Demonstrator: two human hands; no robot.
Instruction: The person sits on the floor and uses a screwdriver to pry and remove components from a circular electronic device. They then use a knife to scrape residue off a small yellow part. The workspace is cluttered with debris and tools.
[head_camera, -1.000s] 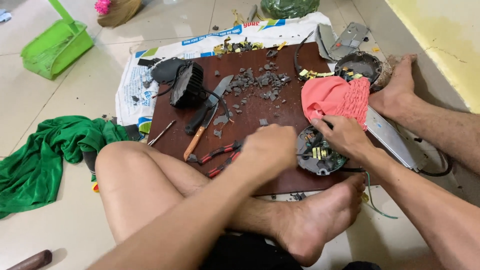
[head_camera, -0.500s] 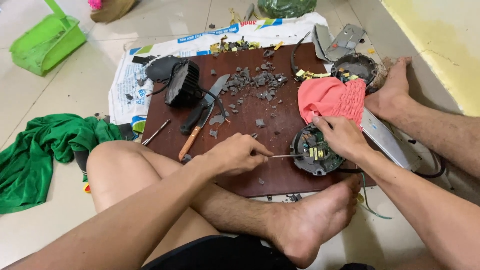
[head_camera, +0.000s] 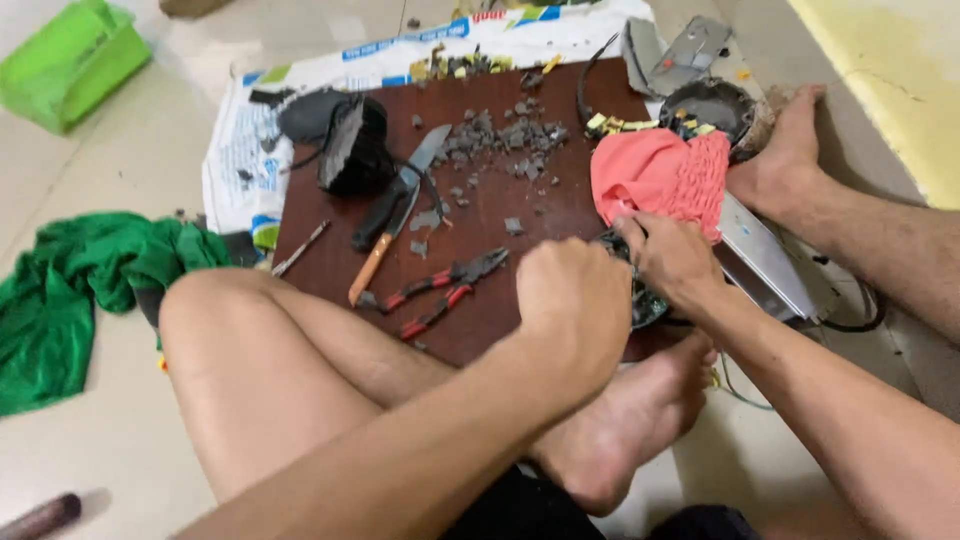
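Note:
My left hand (head_camera: 575, 300) is a closed fist over the near right part of a dark brown board (head_camera: 520, 215); the thin metal tool it held a moment ago is hidden under the fist. Right beside it, my right hand (head_camera: 672, 258) grips a round black electronic part (head_camera: 648, 308) that lies on the board's edge, mostly covered by both hands. A pink-red cloth (head_camera: 660, 175) lies just beyond my right hand. My crossed legs and one bare foot (head_camera: 620, 430) sit in front of the board.
On the board lie red-handled pliers (head_camera: 440, 290), a knife (head_camera: 405, 190), an orange-handled screwdriver (head_camera: 372, 272), a black round housing (head_camera: 355, 150) and grey rubble (head_camera: 500, 135). A second round part (head_camera: 710, 105), a metal plate (head_camera: 770, 262), green cloth (head_camera: 80, 280) and a green bin (head_camera: 70, 60) lie around.
My left hand drew back to show a thin metal tool pointing at the round part, then moved right and closed over the part. My right hand stayed on it.

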